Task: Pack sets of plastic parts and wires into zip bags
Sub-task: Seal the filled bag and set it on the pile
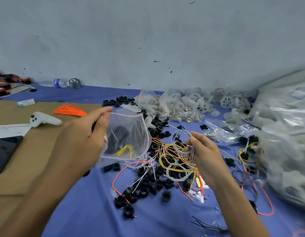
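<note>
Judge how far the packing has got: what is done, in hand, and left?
Done: the clear red-edged zip bag, held open by the left hand, already holds a black plastic part and yellow wires. In hand: the right hand pinches a coil of grey wire. Left: sealing this bag, then the loose black plastic rings on the blue cloth.

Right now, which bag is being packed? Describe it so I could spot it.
Find the brown cardboard sheet on the left; beside it the left hand pinches a clear zip bag. Unlike the bags heaped by the wall, it holds a black part and yellow wires.
</note>
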Demonstrator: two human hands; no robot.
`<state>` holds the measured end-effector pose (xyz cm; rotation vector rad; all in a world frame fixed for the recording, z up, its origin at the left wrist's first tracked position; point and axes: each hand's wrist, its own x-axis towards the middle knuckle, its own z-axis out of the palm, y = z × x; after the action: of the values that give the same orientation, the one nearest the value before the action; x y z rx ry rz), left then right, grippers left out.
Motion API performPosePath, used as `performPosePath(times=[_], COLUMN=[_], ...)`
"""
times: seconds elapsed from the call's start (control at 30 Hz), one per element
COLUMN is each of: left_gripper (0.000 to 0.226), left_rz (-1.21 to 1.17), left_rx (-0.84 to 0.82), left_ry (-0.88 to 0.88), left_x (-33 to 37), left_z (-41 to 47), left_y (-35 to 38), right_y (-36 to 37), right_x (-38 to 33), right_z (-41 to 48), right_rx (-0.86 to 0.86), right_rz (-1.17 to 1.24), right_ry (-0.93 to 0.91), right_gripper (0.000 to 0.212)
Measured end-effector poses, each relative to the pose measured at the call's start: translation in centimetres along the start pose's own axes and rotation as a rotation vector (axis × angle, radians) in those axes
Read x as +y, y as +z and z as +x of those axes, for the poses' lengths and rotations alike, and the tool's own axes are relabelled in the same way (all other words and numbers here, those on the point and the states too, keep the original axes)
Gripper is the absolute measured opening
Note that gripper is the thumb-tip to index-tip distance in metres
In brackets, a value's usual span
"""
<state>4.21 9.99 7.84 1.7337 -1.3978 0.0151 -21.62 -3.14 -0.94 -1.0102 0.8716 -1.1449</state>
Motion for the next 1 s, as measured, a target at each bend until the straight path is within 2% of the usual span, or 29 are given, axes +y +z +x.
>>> performPosePath(times=[0.37,0.67,0.93,1.0], left_gripper=[0.029,0.029,0.033,0.028], left_rz=[-0.010,-0.016,-0.027,-0.024], left_rx=[-0.036,-0.041,-0.043,-0.046], left_ry=[0.010,0.023,0.011,0.002], left_x=[0.9,1.1,1.1,1.0], left_z=[-0.8,-1.7,-2.0,-2.1], left_y=[2.5,2.6,2.4,2.5], right_y=[-2.5,-1.6,-0.7,-0.7], right_x=[-1.2,-2.0,-3.7,-4.3], right_z=[-2.4,-4.0,-5.7,-6.2], right_rx=[-0.052,-0.064,-0.126,-0.126], right_rz=[0.179,-0.128,-0.227,-0.238], right_ry=[0.024,-0.142,-0.286,-0.325], right_gripper=[0.021,0.016,0.018,0.021])
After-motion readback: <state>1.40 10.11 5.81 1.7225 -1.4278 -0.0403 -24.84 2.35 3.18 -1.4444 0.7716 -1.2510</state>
